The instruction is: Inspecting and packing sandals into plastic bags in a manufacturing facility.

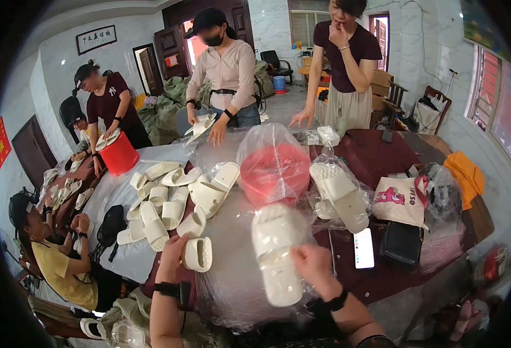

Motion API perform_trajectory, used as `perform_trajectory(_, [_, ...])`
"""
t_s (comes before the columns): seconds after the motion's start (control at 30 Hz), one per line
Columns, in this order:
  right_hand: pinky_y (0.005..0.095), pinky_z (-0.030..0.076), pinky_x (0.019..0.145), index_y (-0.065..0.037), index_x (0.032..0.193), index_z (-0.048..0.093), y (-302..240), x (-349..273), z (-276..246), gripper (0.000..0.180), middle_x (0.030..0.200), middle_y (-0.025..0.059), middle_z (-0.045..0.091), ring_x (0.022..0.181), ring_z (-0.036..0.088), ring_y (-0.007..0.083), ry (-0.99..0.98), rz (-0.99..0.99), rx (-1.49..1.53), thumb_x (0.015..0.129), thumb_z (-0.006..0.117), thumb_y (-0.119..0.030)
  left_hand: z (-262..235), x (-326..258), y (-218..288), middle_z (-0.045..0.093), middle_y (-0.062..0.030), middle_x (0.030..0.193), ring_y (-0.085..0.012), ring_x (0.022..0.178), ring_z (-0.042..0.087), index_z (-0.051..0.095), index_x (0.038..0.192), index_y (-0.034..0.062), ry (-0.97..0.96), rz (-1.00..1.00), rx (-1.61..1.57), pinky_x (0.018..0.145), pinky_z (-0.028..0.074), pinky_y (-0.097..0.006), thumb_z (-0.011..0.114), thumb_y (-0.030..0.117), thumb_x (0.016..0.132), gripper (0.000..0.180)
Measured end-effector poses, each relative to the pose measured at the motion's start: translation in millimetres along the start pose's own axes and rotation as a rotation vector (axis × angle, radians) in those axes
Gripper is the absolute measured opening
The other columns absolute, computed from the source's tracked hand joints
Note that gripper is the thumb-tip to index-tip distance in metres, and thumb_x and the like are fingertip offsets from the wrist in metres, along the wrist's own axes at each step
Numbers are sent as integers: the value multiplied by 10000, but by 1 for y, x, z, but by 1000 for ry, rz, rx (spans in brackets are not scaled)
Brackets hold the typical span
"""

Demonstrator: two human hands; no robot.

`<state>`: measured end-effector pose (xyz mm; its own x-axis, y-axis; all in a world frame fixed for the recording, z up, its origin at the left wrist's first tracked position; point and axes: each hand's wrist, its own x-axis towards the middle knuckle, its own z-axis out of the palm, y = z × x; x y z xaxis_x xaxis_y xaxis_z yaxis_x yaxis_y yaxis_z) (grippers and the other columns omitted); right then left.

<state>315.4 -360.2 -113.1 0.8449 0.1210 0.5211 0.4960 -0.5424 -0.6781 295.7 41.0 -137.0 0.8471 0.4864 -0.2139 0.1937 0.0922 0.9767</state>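
My right hand (315, 267) is closed at the side of a pair of cream slippers (277, 255) in clear plastic, held above the near middle of the table. The pair is smeared by motion. To the left, my left hand (174, 253) grips a cream slipper (198, 255) by its edge, its fingers partly hidden. Another slipper (192, 223) touches it just beyond. Past my left hand lies a heap of loose cream slippers (153, 220). On the right, beyond my right hand, a bagged pair of slippers (348, 200) rests on clear plastic film.
A red tub (274, 168) under clear plastic stands mid-table. At right lie a phone (363, 248), a black wallet (401, 242), a printed pouch (399, 200) and an orange cloth (465, 177). Across the table a person (223, 75) holds a slipper; other people stand or sit around.
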Motion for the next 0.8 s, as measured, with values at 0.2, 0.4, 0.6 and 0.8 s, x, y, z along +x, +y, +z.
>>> perform_trajectory(0.2, [505, 437, 561, -37, 708, 608, 52, 100, -70, 357, 643, 180, 609, 606, 596, 409, 335, 62, -312, 917, 600, -327, 39, -92, 48, 602, -155, 1203, -265, 1091, 608, 498, 1263, 50, -382, 12, -615, 943, 486, -385, 559, 359, 970, 430])
perform_trajectory(0.4, [492, 505, 775, 17, 964, 610, 147, 137, -83, 491, 958, 232, 669, 886, 639, 422, 259, 221, -604, 845, 665, -457, 127, -110, 27, 517, -209, 1305, -346, 1213, 509, 593, 1107, 56, -481, -28, -1003, 1045, 409, -442, 570, 266, 951, 262])
perform_trajectory(0.6, [532, 326, 1060, 15, 1206, 532, 15, 46, -22, 553, 1332, 273, 446, 1233, 418, 453, 155, -195, -321, 794, 760, -276, 188, -86, -25, 519, -173, 1295, -279, 1227, 497, 443, 1261, 0, -284, 87, -1207, 1097, 351, -382, 536, 230, 983, 373])
perform_trajectory(0.8, [428, 499, 806, 22, 1103, 591, 34, -17, 42, 402, 1057, 190, 607, 917, 609, 380, -234, -108, 59, 812, 741, -211, 198, -69, -103, 495, -176, 1380, -316, 1274, 471, 398, 1401, -38, -189, 147, -99, 1036, 413, -422, 695, 439, 865, 777])
